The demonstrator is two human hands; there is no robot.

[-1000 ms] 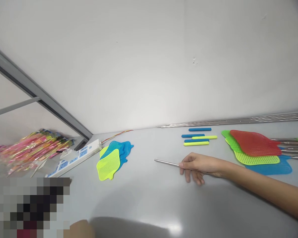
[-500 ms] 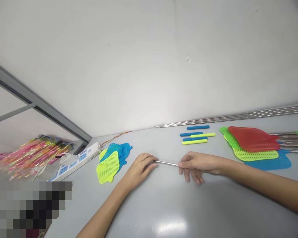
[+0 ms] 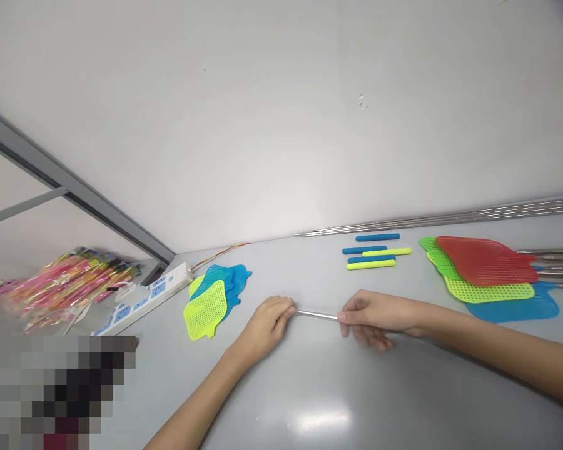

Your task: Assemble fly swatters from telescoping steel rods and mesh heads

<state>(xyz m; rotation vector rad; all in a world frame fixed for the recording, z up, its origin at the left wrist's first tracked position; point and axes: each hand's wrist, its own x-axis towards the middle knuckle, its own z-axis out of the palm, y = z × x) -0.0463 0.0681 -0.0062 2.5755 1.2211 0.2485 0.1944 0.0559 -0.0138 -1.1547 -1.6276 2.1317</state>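
Between my hands a thin metal rod [image 3: 316, 314] runs nearly level just over the grey table. My left hand [image 3: 269, 325] is closed at the rod's left end, and the fingers hide that tip. At the other end my right hand [image 3: 368, 317] pinches the rod between thumb and index finger, its other fingers hanging loosely below. Left of my left hand lie loose fly swatter heads, a yellow one [image 3: 205, 310] in front and blue ones [image 3: 237, 284] behind. Beyond my right hand are several blue and yellow plastic handles [image 3: 370, 265].
Fly swatters with metal rods, a red one [image 3: 488, 259] on top, are piled at the right. Long metal rods [image 3: 431, 222] lie along the wall. A white power strip [image 3: 147, 297] and bagged colourful items [image 3: 75, 281] are at the left. A blurred-out patch covers the lower left corner.
The fingers of my left hand have closed more tightly round the rod's end. My right hand keeps its pinch. The view has shifted slightly.
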